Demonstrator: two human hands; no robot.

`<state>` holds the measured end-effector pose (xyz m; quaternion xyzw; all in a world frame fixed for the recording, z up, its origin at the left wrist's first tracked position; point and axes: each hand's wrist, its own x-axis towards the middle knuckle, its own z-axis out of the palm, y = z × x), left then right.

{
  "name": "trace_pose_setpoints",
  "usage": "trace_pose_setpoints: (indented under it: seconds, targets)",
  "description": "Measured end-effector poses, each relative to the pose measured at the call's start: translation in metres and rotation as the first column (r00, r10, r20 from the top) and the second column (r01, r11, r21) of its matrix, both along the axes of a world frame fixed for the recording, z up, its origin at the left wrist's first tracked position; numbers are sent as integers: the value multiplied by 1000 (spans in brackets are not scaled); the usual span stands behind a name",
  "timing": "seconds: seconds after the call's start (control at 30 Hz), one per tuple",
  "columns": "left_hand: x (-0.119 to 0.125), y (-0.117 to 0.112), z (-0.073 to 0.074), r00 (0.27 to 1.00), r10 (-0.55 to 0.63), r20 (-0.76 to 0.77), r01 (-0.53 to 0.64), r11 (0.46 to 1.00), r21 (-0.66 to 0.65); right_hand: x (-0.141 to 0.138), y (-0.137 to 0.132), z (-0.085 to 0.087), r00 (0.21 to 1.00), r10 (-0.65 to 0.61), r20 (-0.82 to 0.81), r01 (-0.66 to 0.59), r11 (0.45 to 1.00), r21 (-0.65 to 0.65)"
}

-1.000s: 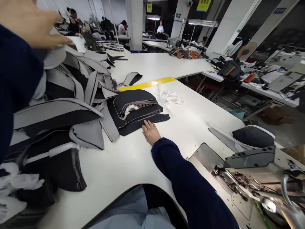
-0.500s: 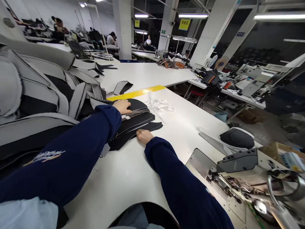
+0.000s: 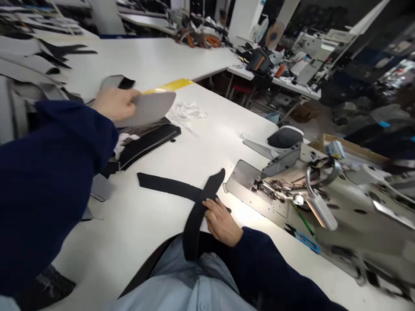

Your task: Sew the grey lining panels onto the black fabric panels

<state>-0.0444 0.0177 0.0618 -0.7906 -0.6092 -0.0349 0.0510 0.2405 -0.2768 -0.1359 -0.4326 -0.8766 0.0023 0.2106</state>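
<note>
Holding a pale grey panel [image 3: 152,108] in the left hand [image 3: 115,104], with fingers closed on its left part. Looks smooth and flat, rounded at the right end and slightly blurred. Sits above a stack of dark pieces [image 3: 145,147] on the left side of the counter [image 3: 145,233]; cannot tell whether touching the stack or clear of it. Shows black, layered edges in the stack, with a bit of white cloth [image 3: 125,142] at its left.

Resting the right hand [image 3: 223,222] near the body, with fingers together and slightly bent, on a long black strip [image 3: 209,192]. Cannot tell from this view about any grip underneath. Looks matt, narrow and gently curved, running from the lap over the near edge to a blunt tip farther off. Crosses over a second black strip [image 3: 165,185], equally dark and matt, lying flat on the counter and stretching left to a squared end.

Just to the right of the strips, a sewing machine [image 3: 279,185]; nearer, scissors with blue handles [image 3: 306,242]. Farther off, beyond the strips, tangled white material [image 3: 191,111] and yellow tape [image 3: 177,85].
</note>
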Motion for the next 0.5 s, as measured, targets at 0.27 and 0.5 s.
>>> trace_pose_setpoints:
  seconds: [0.27,0.5]
  targets:
    - [93,-120,-98,911,-216,352,370,804,-465,-21,40,10,973,-171,155,192,973,-126]
    - [97,-88,-151,998,-63,-8,57,952,-301,17,-18,6,993,-53,109,55,998,-18]
